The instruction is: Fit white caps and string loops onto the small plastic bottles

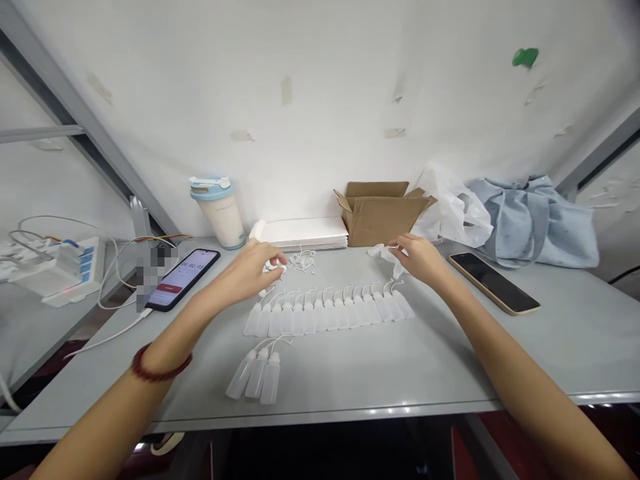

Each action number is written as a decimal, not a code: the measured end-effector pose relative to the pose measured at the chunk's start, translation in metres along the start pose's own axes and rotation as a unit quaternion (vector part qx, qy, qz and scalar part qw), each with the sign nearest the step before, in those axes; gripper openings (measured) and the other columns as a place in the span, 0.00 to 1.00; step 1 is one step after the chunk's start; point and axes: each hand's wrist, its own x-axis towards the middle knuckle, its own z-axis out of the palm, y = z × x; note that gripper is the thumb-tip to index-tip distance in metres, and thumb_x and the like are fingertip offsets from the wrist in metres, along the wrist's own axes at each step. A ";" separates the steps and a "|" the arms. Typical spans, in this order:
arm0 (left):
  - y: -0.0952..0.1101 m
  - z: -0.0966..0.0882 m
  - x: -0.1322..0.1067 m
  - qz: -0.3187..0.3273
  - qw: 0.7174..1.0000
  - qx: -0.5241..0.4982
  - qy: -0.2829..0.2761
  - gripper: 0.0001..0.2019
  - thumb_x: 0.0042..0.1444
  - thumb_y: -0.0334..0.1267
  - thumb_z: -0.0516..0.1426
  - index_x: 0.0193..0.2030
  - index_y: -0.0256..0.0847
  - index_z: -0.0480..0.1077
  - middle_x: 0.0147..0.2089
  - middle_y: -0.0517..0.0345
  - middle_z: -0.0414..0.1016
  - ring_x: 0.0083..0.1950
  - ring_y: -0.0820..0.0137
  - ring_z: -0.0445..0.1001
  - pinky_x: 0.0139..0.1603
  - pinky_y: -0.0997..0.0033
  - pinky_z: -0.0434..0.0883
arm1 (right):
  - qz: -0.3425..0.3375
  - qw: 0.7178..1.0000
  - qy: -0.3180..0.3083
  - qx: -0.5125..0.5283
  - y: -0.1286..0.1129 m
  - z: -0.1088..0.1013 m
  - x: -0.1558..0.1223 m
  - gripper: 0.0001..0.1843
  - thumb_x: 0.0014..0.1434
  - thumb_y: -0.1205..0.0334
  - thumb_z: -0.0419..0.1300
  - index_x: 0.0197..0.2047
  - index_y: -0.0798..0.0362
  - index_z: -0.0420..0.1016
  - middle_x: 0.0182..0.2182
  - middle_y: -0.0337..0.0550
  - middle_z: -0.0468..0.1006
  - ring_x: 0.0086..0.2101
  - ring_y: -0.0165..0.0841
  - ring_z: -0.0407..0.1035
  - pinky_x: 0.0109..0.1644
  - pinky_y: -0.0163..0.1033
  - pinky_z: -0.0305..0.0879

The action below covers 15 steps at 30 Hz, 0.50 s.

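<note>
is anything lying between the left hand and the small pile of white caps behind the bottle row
Nothing visible does. The left hand pinches a white piece at the pile's left edge; the small pile of white caps lies just to its right on bare grey table.

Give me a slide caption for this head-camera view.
Two hands, left hand and right hand, reach past rows of small bottles.

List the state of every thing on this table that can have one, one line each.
Left hand: fingers pinched on a small white piece.
Right hand: fingers on a white piece.
Long bottle row: lying flat, side by side.
Three bottles: lying flat, nearer the edge.
Left phone: screen lit, cable plugged in.
Right phone: screen dark.
Box: flaps open.
Cup: lid on.
</note>
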 end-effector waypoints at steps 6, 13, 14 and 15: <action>-0.017 0.030 0.065 -0.030 0.995 0.087 -0.041 0.12 0.52 0.34 0.52 0.38 0.38 0.77 0.35 0.50 0.77 0.46 0.54 0.68 0.40 0.63 0.65 | -0.021 0.999 -0.024 -0.009 0.019 0.015 0.001 0.12 0.58 0.72 0.56 0.43 0.58 0.77 0.41 0.52 0.78 0.44 0.43 0.72 0.47 0.43 0.67; -0.013 0.048 0.076 -0.001 0.996 0.047 -0.070 0.17 0.50 0.38 0.55 0.45 0.39 0.76 0.32 0.55 0.77 0.40 0.61 0.73 0.36 0.70 0.65 | -0.038 0.999 -0.018 0.011 0.014 0.023 0.003 0.16 0.61 0.69 0.53 0.49 0.56 0.76 0.44 0.52 0.77 0.45 0.44 0.70 0.50 0.47 0.65; -0.010 0.050 0.078 0.002 0.997 0.045 -0.069 0.16 0.50 0.38 0.54 0.44 0.38 0.77 0.33 0.54 0.77 0.40 0.61 0.73 0.36 0.70 0.65 | -0.042 0.999 -0.017 0.014 0.012 0.024 0.003 0.16 0.61 0.69 0.52 0.49 0.55 0.76 0.46 0.52 0.77 0.47 0.44 0.69 0.51 0.47 0.64; -0.008 0.053 0.081 0.004 0.997 0.041 -0.070 0.16 0.50 0.38 0.54 0.44 0.37 0.77 0.32 0.53 0.77 0.39 0.61 0.73 0.36 0.71 0.65 | -0.045 0.999 -0.017 0.017 0.011 0.026 0.003 0.17 0.61 0.70 0.51 0.49 0.54 0.76 0.47 0.51 0.77 0.48 0.43 0.68 0.51 0.48 0.64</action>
